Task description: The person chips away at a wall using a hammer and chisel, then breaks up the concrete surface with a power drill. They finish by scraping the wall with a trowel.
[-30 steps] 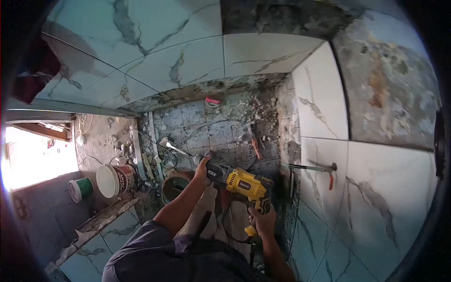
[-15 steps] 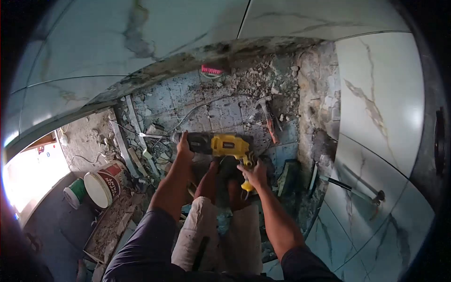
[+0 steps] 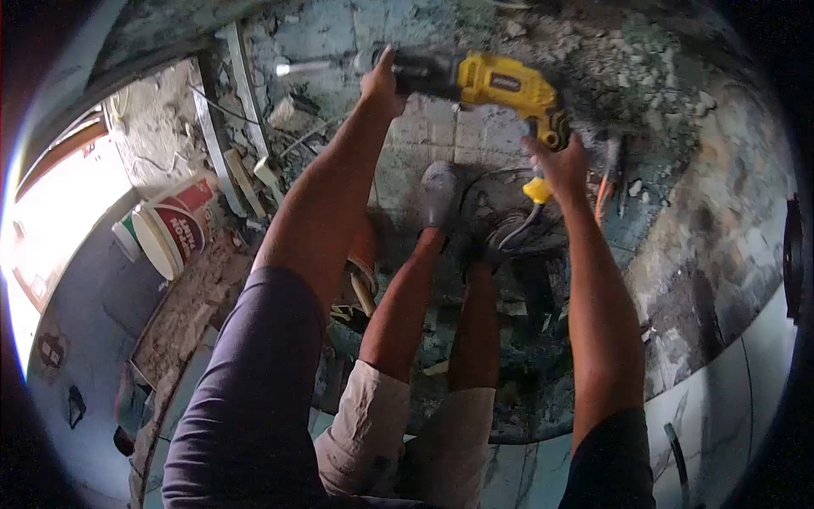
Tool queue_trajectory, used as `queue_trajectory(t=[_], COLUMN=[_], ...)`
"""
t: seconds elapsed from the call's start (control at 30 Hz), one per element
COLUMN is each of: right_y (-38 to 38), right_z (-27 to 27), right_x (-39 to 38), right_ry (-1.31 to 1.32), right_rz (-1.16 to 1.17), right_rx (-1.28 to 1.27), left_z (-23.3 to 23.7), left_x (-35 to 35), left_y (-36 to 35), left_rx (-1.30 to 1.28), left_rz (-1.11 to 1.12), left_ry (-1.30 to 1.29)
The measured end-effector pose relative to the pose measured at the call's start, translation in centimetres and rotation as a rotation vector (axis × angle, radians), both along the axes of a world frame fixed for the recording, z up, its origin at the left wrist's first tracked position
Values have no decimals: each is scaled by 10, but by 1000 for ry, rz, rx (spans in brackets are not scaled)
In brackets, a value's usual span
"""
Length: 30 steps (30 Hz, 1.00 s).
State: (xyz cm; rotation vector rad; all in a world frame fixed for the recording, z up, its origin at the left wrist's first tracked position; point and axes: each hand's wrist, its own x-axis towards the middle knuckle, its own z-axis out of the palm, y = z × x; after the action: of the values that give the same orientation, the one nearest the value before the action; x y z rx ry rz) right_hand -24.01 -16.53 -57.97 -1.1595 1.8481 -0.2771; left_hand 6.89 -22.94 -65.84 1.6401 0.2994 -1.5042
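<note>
A yellow and black rotary hammer [image 3: 509, 83] is held out sideways in front of me, its long metal bit [image 3: 303, 67] pointing left. My left hand [image 3: 385, 89] is closed around its dark front end, just behind the bit. At the other end, my right hand [image 3: 561, 165] grips the rear handle, and a cord with a yellow sleeve [image 3: 536, 190] hangs below it. Right of that hand, a hammer with an orange handle [image 3: 604, 197] lies on the floor, partly hidden by my forearm.
Broken rubble [image 3: 649, 81] covers the floor at the upper right. A paint bucket [image 3: 188, 227] stands at the left, near a metal bar [image 3: 246, 81] and wood strips. A coil of cord [image 3: 513, 233] lies by my feet. Tiles [image 3: 712, 424] line the lower right.
Both hands have carried the rotary hammer up and away from my body, and its bit now shows clearly. My view has shifted, so the upper tiled wall is mostly gone.
</note>
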Motion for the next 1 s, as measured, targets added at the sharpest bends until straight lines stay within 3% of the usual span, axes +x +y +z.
queue_trajectory(t=[0.03, 0.1, 0.13, 0.17, 0.2, 0.23, 0.27, 0.3, 0.37, 0.4, 0.43, 0.47, 0.57, 0.6, 0.67, 0.7, 0.77, 0.9, 1.0], right_y=[4, -7, -11, -10, -8, -5, -1, 0, 1, 4, 9, 16, 24, 27, 37, 43, 54, 74, 84], right_z=[-26, -16, -23, -31, -38, -47, -53, -55, -55, -51, -46, -50, -31, -15, 9, 12, 34, 89, 138], right_x=[-5, 4, 6, 5, 7, 8, 6, 5, 3, 8, 10, 4, -3, 5, 14, 14, 22, 33, 44], right_ry=[-43, -55, -57, -57, -74, 101, 275, 261, -91, 36, 167, 135, -112, -102, -102, -114, -73, -104, -134], right_rz=[-12, -7, 2, 11, 32, 97, 165, 199, 49, 90, 128, 140, 55, 38, 84, 150, 247, 284, 304], right_rx=[-18, 99, 105, 118, 123, 71, 9, 1, 161, 106, 47, 55, 303, 357, 405, 396, 416, 450, 511], left_z=[3, 5, -22, -18, -11, 10, 23, 36, 86, 125, 153, 172, 204, 203, 188, 180, 169, 151, 176], left_x=[-3, -11, 2, 4, 1, -2, 5, 13, 26, 26, 32, 39, 59, 59, 55, 56, 53, 45, 57], left_y=[-3, -2, 19, 17, 21, 32, 50, 70, 125, 156, 189, 224, 323, 349, 396, 410, 429, 450, 443], left_rx=[-103, -46, -353, -194, -193, -195, -247, -289, -120, -83, 57, 140, 573, 581, 961, 961, 868, 738, 703], left_rz=[-11, -56, -525, -207, -130, -48, -296, -540, -1277, -944, -870, -819, -941, -902, -914, -877, -783, -725, -682], left_ry=[96, 23, -294, 63, 22, -19, -171, -321, -976, -943, -884, -932, -1009, -1010, -909, -904, -494, -471, -456])
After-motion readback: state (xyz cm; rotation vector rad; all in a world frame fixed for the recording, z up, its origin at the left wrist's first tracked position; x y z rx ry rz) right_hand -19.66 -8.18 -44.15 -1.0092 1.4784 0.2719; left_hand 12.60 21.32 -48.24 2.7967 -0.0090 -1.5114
